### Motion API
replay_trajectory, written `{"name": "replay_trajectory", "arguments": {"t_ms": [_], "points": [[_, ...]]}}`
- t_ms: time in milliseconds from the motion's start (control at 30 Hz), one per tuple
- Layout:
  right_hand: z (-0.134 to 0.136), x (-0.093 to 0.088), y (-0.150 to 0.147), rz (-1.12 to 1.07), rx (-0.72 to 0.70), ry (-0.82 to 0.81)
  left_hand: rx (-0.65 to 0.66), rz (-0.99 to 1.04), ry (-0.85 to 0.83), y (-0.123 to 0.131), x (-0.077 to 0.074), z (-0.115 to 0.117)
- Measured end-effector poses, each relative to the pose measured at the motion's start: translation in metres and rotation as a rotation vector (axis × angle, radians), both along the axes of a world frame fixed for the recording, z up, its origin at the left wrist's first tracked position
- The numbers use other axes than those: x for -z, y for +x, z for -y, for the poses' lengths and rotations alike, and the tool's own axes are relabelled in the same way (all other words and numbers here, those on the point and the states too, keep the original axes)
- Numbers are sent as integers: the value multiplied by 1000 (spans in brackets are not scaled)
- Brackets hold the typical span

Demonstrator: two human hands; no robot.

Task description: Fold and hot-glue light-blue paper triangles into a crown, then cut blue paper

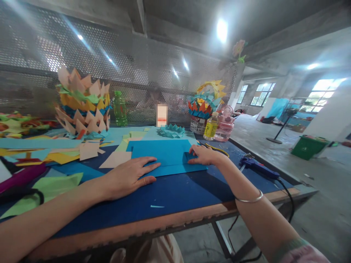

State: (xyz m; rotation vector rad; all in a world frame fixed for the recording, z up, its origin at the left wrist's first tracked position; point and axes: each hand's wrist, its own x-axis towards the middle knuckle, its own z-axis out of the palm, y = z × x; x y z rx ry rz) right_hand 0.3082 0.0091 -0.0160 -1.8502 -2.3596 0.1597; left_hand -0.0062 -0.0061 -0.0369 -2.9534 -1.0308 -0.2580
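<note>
Blue sheet of paper (pixel 167 151) lies on the dark-blue desk (pixel 142 204) in front of me, a crease running along its near part. My left hand (pixel 134 174) rests low on its left side, fingers extended and a little spread, thumb apart. My right hand (pixel 202 155) is at its right edge, fingers bent; cannot tell whether they pinch the paper. Just beyond the sheet: a teal pointed-paper piece (pixel 173 130). Yellow-handled scissors (pixel 218 149) near my right wrist; blue glue gun (pixel 259 168) farther right. Green paper (pixel 52 186) by my left forearm.
</note>
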Motion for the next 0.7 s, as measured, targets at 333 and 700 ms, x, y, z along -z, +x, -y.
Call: {"name": "replay_trajectory", "arguments": {"t_ms": [333, 700], "points": [[1, -2, -28, -384, -81, 378, -28, -70, -33, 2, -4, 4], [2, 25, -70, -387, -298, 105, -29, -89, -13, 4, -9, 11]]}}
